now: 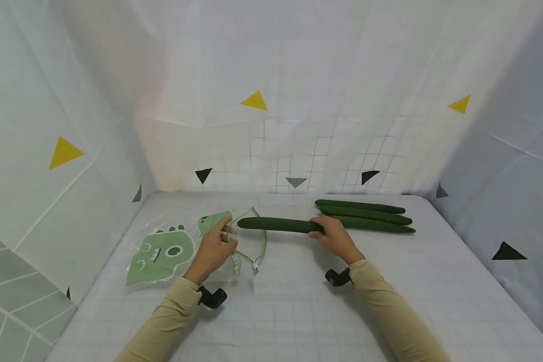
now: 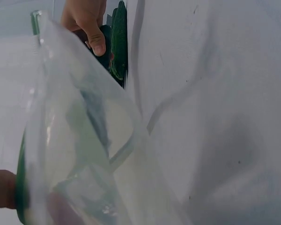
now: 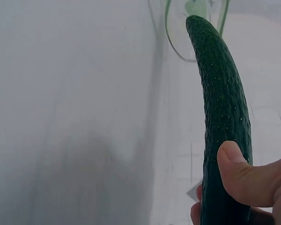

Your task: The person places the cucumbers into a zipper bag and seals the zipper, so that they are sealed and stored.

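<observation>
Head view, wrist views in support.
Left hand (image 1: 213, 249): one, fingers curled at the mouth of a clear bag, apparently gripping its edge.
Right hand (image 1: 337, 240): one, clamped round the right end of a cucumber, thumb on its side; hands well apart.
Held cucumber (image 1: 276, 224): one, dark green, seemingly raised off the worktop (image 1: 289, 311), free tip at the bag's mouth. Whether the tip has crossed the rim cannot be told.
Clear bag (image 1: 167, 259): one, green creature print, towards the worktop's left edge; mouth agape, facing the right edge. No whole cucumber shows inside.
Loose cucumbers (image 1: 366, 214): three, side by side near the worktop's far edge, towards its far right corner; neither hand appears to hold them.
Status, by judgement: early stage. Done: bag mouth spread, one cucumber lifted and lined up with it. Not yet done: that cucumber lies mostly, perhaps wholly, outside the bag; three others unlifted.
Surround: pale wall (image 1: 344, 60) beyond the far edge.
</observation>
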Demonstrator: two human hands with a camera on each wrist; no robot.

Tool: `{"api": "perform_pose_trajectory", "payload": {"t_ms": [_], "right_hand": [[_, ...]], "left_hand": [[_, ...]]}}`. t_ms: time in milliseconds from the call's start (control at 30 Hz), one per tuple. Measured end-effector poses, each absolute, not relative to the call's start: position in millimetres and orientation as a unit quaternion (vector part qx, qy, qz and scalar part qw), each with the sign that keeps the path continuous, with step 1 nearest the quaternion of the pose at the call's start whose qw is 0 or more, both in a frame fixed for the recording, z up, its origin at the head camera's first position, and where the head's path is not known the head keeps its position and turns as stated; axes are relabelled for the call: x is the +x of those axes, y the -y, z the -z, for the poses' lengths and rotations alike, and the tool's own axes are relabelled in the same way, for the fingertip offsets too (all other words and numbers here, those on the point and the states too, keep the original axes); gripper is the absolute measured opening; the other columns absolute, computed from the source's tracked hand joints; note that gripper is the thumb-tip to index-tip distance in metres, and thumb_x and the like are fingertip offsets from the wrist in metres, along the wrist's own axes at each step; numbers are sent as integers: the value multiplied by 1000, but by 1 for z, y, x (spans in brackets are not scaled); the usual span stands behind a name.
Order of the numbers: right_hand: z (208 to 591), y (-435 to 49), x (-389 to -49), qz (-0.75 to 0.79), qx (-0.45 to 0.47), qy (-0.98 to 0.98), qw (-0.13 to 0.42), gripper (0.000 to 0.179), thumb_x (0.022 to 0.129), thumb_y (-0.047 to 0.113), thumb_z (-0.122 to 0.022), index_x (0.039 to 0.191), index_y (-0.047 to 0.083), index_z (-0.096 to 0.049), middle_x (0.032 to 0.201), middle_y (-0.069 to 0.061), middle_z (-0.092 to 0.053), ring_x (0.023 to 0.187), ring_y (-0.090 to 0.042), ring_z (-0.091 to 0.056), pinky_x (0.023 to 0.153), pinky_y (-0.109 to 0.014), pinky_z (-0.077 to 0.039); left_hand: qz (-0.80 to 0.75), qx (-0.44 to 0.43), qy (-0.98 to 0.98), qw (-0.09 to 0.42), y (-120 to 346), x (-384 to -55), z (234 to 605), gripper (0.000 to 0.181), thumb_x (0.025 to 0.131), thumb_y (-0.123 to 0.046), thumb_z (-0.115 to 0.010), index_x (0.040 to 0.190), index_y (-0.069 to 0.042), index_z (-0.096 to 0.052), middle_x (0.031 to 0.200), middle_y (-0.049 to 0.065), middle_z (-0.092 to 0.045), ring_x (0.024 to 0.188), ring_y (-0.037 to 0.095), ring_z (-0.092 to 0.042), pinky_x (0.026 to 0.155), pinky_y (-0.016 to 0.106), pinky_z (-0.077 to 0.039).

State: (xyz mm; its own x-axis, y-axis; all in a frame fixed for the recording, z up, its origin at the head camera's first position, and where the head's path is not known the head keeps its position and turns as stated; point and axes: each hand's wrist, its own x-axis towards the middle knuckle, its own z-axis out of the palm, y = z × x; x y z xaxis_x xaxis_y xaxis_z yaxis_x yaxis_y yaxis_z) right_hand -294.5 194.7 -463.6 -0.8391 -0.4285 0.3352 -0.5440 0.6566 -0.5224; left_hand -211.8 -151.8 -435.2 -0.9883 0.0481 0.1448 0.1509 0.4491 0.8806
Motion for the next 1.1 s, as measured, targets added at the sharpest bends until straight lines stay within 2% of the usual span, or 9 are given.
{"api": "perform_pose_trajectory", "payload": {"t_ms": [267,633,867,1100], "right_hand": [[466,-174,-291,-315,271,906,82,40,95,13,-77,129,-7,-69,123,-23,-68,114,-42,-64,95,-54,-52],[467,-153,-292,-322,277,901,87,38,95,14,-78,127,-5,-70,119,-20,-69,109,-38,-66,91,-51,-53],[464,-140,-292,-327,276,900,79,37,94,14,-78,126,-5,-71,120,-20,-69,112,-38,-66,94,-51,-53],[467,-128,-293,-333,274,899,76,29,94,13,-78,119,-2,-74,114,-16,-70,105,-34,-67,89,-49,-53]], "left_hand": [[527,-63,846,44,151,-209,434,68,96,-4,-64,159,-9,-40,128,17,-62,87,21,-64,67,37,-54],[527,-58,847,47,150,-208,434,68,96,-4,-63,159,-3,-39,128,18,-62,87,21,-63,68,37,-54],[525,-52,848,43,148,-206,432,67,96,-4,-62,159,0,-39,129,19,-63,86,21,-64,69,37,-54],[527,-55,847,45,147,-204,431,66,96,-4,-61,158,1,-39,127,19,-63,86,21,-63,67,36,-54]]}}
